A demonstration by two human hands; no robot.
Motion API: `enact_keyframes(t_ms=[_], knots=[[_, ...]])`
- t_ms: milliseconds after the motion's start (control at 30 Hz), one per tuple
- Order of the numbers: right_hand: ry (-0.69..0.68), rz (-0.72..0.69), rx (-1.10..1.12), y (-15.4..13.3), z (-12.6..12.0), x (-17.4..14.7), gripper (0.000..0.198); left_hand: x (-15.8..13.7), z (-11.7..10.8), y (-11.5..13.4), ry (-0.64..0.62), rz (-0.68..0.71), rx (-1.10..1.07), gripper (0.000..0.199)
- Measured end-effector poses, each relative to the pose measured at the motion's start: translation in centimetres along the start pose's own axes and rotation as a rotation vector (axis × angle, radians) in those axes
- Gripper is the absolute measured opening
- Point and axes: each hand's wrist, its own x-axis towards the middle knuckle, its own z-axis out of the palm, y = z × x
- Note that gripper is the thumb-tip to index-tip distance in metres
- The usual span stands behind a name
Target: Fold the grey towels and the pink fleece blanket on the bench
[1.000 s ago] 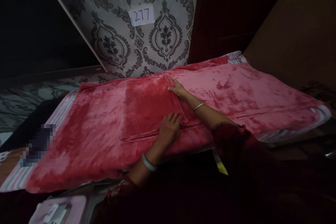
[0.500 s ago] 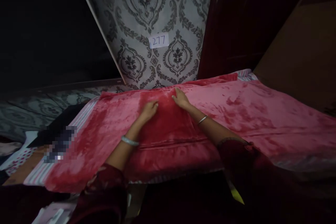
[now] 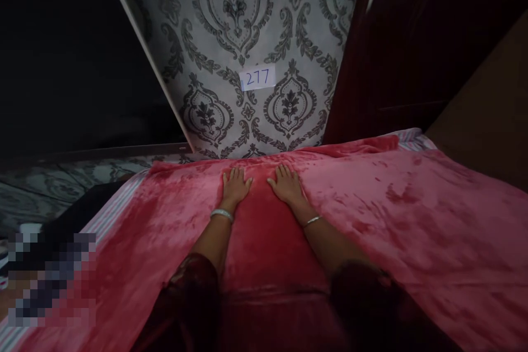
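Observation:
A red, plush blanket (image 3: pixel 355 214) covers the surface before me, its pile marked with lighter and darker patches. Flat on its far part lies my left hand (image 3: pixel 236 187), palm down with the fingers spread. My right hand (image 3: pixel 286 184) rests likewise a short way to the right, also spread and holding nothing. Between the two hands runs a darker red strip of the same cloth. A crease (image 3: pixel 276 292) crosses the blanket nearer to me. Striped edging (image 3: pixel 119 206) shows along its left side.
Behind the blanket stands a patterned wall (image 3: pixel 231 55) with a paper label (image 3: pixel 258 77) reading 277. A large dark panel (image 3: pixel 82 55) is at the left. Dark red glossy furniture (image 3: pixel 396 55) and a brown surface (image 3: pixel 490 99) rise at the right.
Both hands have come down flat with fingers spread; the left was curled before. The view has moved closer to the blanket, and the wall label sits slightly lower and further right.

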Motion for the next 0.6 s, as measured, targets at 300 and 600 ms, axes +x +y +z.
enact_keyframes(t_ms=[300,600], knots=[[-0.075,0.032,-0.157,-0.2,-0.8,0.1,0.076,1.3,0.8,-1.3,-0.1,-0.042,0.023,0.073],[-0.167,0.046,-0.249,-1.7,-3.2,-0.7,0.071,0.6,-0.9,-0.6,-0.099,-0.035,-0.031,0.068]])
